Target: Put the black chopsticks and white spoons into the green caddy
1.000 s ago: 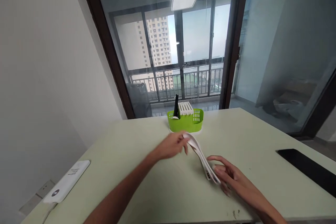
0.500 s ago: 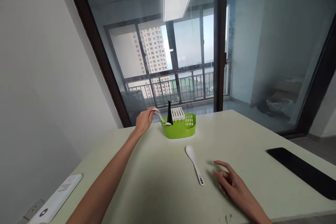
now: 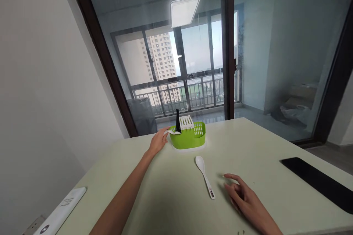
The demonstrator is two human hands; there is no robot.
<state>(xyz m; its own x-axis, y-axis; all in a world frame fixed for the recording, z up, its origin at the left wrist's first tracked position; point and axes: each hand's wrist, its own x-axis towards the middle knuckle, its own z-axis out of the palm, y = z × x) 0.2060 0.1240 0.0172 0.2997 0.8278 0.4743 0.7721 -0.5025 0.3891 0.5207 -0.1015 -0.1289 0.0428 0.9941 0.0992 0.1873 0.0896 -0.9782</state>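
High-rise flat, balcony railing [image 3: 193, 91], table [image 3: 261, 143]

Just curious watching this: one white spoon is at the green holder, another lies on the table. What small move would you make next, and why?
Probably let go with the left hand: its white spoon already rests on the rim of the green holder, beside a black utensil. Then the right hand, lying open next to the second spoon, could pick that up.

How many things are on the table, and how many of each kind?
Spoons: 2, one lying on the table near the right hand, one at the basket's edge by the left hand
Green basket: 1
Black utensil in the basket: 1
White rack in the basket: 1
Flat black thing: 1
Flat white thing: 1
Total: 7
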